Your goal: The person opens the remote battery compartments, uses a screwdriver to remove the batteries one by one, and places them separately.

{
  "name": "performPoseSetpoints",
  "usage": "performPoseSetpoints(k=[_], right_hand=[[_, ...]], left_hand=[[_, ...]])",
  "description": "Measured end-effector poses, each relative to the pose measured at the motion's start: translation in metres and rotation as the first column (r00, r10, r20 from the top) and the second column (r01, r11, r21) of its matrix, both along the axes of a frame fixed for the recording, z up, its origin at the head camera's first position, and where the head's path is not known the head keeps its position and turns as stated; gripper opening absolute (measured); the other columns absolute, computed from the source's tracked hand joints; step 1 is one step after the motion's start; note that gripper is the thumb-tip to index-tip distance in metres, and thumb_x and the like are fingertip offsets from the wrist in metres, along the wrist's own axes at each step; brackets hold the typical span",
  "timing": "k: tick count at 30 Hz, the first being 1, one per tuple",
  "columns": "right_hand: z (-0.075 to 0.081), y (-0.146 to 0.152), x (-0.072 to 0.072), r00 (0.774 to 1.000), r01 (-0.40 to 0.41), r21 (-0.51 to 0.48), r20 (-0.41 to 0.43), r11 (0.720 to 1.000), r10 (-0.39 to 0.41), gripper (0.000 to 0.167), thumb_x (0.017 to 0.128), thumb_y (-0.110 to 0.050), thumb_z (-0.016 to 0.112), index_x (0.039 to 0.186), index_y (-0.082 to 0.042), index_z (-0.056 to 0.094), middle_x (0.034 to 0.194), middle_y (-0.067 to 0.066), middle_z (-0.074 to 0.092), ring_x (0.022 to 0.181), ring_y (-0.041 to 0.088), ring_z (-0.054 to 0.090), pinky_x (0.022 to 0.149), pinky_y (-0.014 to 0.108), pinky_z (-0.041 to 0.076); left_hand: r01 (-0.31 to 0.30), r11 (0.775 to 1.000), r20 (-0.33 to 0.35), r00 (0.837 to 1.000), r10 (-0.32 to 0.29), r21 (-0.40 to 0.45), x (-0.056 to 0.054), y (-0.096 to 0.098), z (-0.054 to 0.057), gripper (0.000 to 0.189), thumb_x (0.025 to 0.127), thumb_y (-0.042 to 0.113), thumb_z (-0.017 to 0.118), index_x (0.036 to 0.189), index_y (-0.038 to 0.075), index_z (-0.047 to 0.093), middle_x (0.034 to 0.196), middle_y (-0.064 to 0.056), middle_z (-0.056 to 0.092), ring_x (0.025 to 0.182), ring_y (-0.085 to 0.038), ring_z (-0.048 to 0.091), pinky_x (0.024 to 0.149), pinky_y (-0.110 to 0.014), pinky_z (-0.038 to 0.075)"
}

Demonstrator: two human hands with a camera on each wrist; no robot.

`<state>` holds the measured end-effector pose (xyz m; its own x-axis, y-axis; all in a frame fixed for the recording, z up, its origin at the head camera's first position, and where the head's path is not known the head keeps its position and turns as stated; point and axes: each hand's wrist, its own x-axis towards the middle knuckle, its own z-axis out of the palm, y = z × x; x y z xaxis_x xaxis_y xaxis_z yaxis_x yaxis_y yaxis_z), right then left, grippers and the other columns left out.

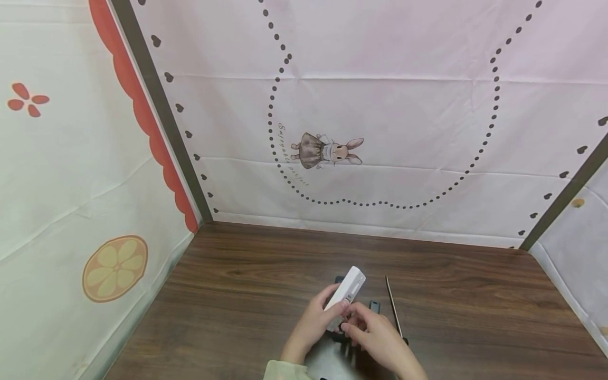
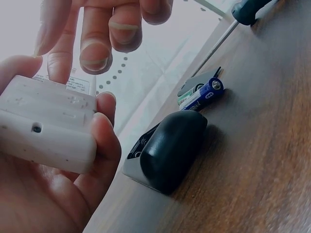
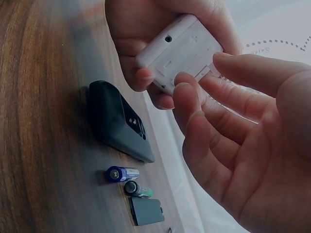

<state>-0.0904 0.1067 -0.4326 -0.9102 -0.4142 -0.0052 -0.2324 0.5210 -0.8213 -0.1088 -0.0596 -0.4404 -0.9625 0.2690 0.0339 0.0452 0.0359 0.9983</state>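
My left hand (image 1: 311,319) grips a long white plastic device (image 1: 352,282), tilted up above the table. Plus and minus marks and a small round hole show on its end in both wrist views, and part of a printed label appears in the left one. My right hand (image 1: 375,332) is at the device's near end, thumb and forefinger spread at its edge; I see nothing held between them. Below lies a black computer mouse (image 3: 109,119) with its battery bay uncovered. Beside it are a blue battery (image 3: 124,174), a green battery (image 3: 139,189) and a grey cover (image 3: 148,212).
A screwdriver (image 1: 393,306) lies on the brown wooden table (image 1: 237,306), right of my hands. Patterned cloth walls (image 1: 404,132) enclose the table at the back and both sides.
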Motion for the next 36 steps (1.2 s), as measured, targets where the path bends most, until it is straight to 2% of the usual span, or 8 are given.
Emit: performPoseSetpoints(k=[4, 7, 14, 17, 25, 31, 36], right_hand=[[-0.0001, -0.0008, 0.0000, 1.000, -0.002, 0.006, 0.004, 1.000, 0.002, 0.026, 0.086, -0.034, 0.057, 0.104, -0.015, 0.055, 0.072, -0.003, 0.059, 0.056, 0.014, 0.056, 0.045, 0.024, 0.045], [0.0000, -0.0008, -0.0001, 1.000, -0.003, 0.004, 0.013, 1.000, 0.003, 0.026, 0.086, -0.034, 0.056, 0.104, -0.015, 0.054, 0.072, -0.002, 0.059, 0.056, 0.014, 0.056, 0.045, 0.024, 0.045], [-0.0013, 0.0007, -0.0006, 0.999, -0.015, -0.014, 0.038, 1.000, 0.015, 0.030, 0.086, -0.036, 0.056, 0.106, -0.014, 0.054, 0.073, -0.001, 0.059, 0.057, 0.014, 0.056, 0.046, 0.025, 0.046], [-0.0021, 0.0013, -0.0010, 0.998, -0.020, -0.020, 0.053, 1.000, 0.021, 0.031, 0.087, -0.036, 0.055, 0.107, -0.013, 0.054, 0.074, 0.000, 0.059, 0.058, 0.014, 0.056, 0.046, 0.025, 0.046], [-0.0033, 0.0013, -0.0013, 0.998, -0.021, -0.022, 0.065, 1.000, 0.023, 0.030, 0.087, -0.034, 0.055, 0.109, -0.014, 0.053, 0.074, -0.002, 0.059, 0.058, 0.014, 0.056, 0.046, 0.025, 0.046], [-0.0039, 0.0014, -0.0013, 0.997, -0.026, -0.013, 0.067, 1.000, 0.027, 0.031, 0.087, -0.035, 0.055, 0.111, -0.016, 0.052, 0.074, -0.001, 0.059, 0.058, 0.015, 0.056, 0.046, 0.025, 0.046], [-0.0049, 0.0014, -0.0010, 0.997, -0.026, 0.000, 0.070, 1.000, 0.026, 0.029, 0.088, -0.035, 0.054, 0.111, -0.018, 0.052, 0.075, 0.001, 0.059, 0.059, 0.016, 0.057, 0.047, 0.026, 0.047]], left_hand=[[0.002, 1.000, 0.013, 1.000, -0.002, 0.013, -0.0004, -0.0006, -0.0018, 0.042, 0.086, 0.025, 0.058, 0.123, 0.007, 0.049, 0.098, -0.011, 0.056, 0.076, -0.017, 0.055, 0.054, -0.033, 0.050], [-0.002, 1.000, 0.016, 1.000, 0.002, 0.005, -0.0006, -0.0008, -0.0021, 0.042, 0.087, 0.025, 0.057, 0.124, 0.007, 0.049, 0.100, -0.011, 0.056, 0.078, -0.017, 0.054, 0.054, -0.033, 0.050], [-0.018, 0.998, 0.008, 1.000, 0.018, -0.065, -0.0002, -0.0005, 0.0010, 0.041, 0.087, 0.026, 0.056, 0.124, 0.008, 0.050, 0.108, -0.010, 0.056, 0.091, -0.020, 0.052, 0.075, -0.035, 0.045], [-0.016, 0.997, 0.012, 1.000, 0.017, -0.075, -0.0003, -0.0004, 0.0016, 0.041, 0.088, 0.026, 0.056, 0.124, 0.008, 0.050, 0.111, -0.011, 0.056, 0.094, -0.021, 0.052, 0.078, -0.037, 0.044], [-0.018, 0.995, -0.015, 1.000, 0.016, -0.096, -0.0009, 0.0002, 0.0012, 0.040, 0.088, 0.026, 0.055, 0.123, 0.008, 0.050, 0.110, -0.011, 0.056, 0.093, -0.021, 0.052, 0.077, -0.038, 0.043], [-0.014, 0.996, -0.006, 1.000, 0.014, -0.084, 0.0001, 0.0010, 0.0015, 0.040, 0.088, 0.025, 0.056, 0.123, 0.007, 0.050, 0.106, -0.011, 0.056, 0.088, -0.021, 0.052, 0.069, -0.034, 0.046], [-0.015, 0.997, -0.001, 1.000, 0.015, -0.078, 0.0002, 0.0009, 0.0022, 0.041, 0.088, 0.025, 0.056, 0.124, 0.007, 0.049, 0.107, -0.012, 0.055, 0.088, -0.021, 0.051, 0.069, -0.035, 0.046]])
